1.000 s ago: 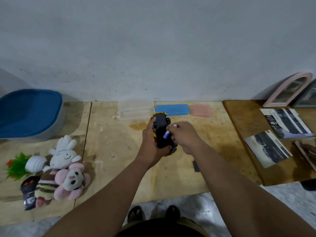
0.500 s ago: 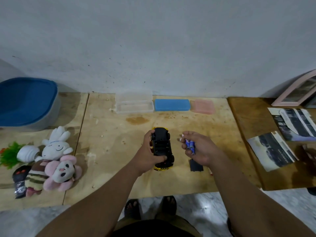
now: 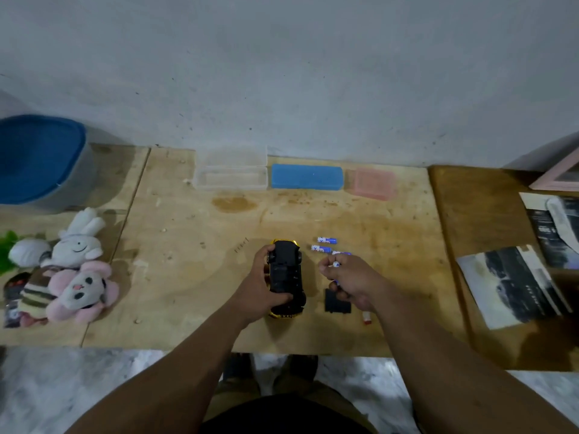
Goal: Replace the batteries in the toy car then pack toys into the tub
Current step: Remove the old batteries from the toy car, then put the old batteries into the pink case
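Battery change, car inverted near worktop front edge.
Left hand clamped round car, underside up so the bay is reachable; right hand fingers pinched on one battery, others loose beside; cover set aside; tub at left rear corner.

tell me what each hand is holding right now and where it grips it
The left hand grips the upturned toy car around its side and rear. The right hand pinches a small battery between its fingertips.
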